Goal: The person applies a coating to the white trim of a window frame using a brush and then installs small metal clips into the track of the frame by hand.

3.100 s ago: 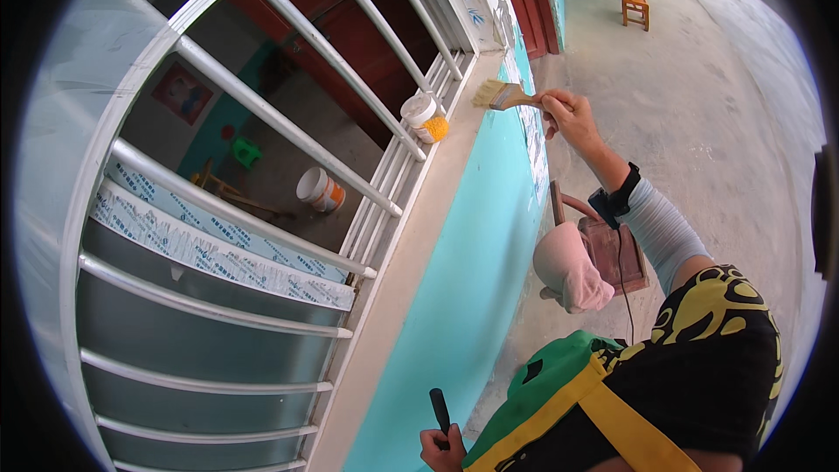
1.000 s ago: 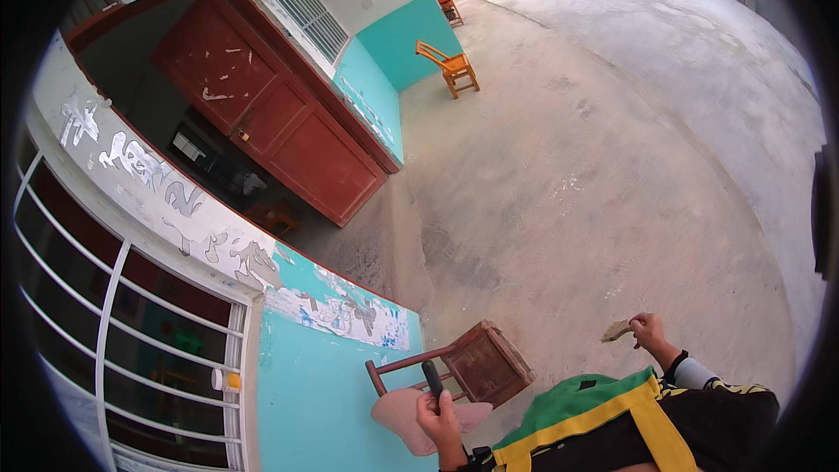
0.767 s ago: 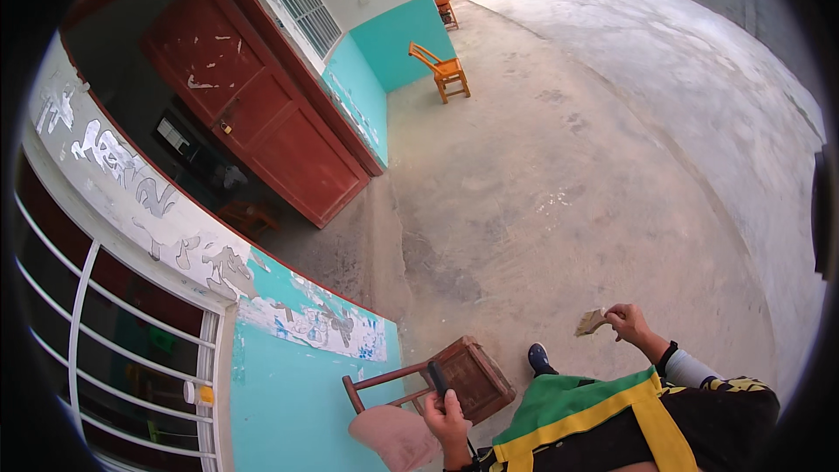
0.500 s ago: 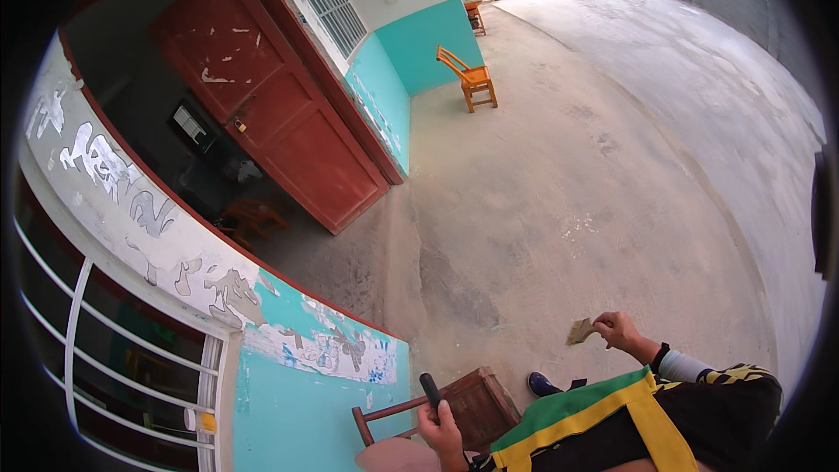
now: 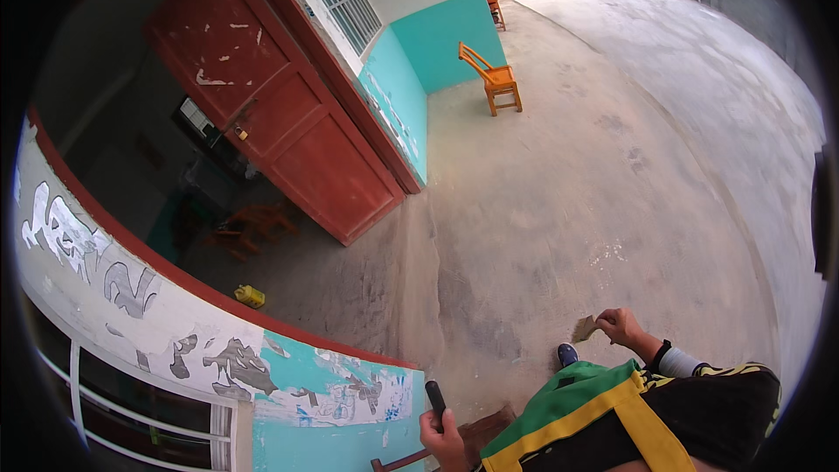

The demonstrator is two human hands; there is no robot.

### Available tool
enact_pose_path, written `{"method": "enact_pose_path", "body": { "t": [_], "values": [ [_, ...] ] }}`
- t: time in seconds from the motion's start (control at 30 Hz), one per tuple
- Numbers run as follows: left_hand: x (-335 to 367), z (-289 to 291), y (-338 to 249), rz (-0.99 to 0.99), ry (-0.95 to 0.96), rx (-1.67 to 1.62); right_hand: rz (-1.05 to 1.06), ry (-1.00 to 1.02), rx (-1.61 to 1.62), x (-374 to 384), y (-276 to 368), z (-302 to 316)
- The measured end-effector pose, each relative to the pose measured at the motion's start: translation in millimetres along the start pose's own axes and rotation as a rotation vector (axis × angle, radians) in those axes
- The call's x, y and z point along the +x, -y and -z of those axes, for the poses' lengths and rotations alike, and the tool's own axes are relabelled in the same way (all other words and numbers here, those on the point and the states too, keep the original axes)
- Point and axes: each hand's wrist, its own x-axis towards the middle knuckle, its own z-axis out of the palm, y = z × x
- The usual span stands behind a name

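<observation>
You're wearing a green apron-like piece (image 5: pixel 568 389), yellow band (image 5: pixel 568 418) along its edge, yellow strap (image 5: pixel 651 439) crossing your black top (image 5: pixel 712 415). Right side: yellow-patterned black sleeve (image 5: pixel 741 370), pale grey cuff (image 5: pixel 682 364), black wristband (image 5: pixel 662 355). Dark shoe (image 5: pixel 567 354), lighter sole edge.

The right hand (image 5: pixel 619 326) has left the window ledge (image 5: pixel 242 435), where it held the brush (image 5: pixel 584 329) three seconds ago; the brush now hangs from it over the concrete floor (image 5: pixel 542 236); a dark shoe (image 5: pixel 567 354) now shows closer to that hand, just below the bristles; beside the left hand (image 5: pixel 446 440), the brown wooden seat (image 5: pixel 485 428) has become mostly hidden; below it, the pink cloth has gone from view; well beyond it, leftward, a yellow jug (image 5: pixel 249 296) has come into sight.
</observation>
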Motion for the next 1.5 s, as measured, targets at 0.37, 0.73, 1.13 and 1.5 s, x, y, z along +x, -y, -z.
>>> {"method": "enact_pose_path", "body": {
  "t": [0.37,0.73,1.13,1.5],
  "values": [
    [167.9,-124.8,-69.5,-0.026,-0.052,-0.017,0.176,-0.047,-0.177,273.0,48.6,5.1],
    [269.9,-115.5,-58.5,0.094,-0.309,0.112,0.215,0.296,0.032,458.5,180.9,-125.0],
    [496.9,-28.0,-43.9,0.019,-0.195,0.214,0.266,0.549,-0.041,566.0,348.5,-314.1],
    [586.1,48.5,-7.5,0.156,-0.370,0.177,0.270,0.708,0.184,623.6,529.3,-472.7]
  ]
}}
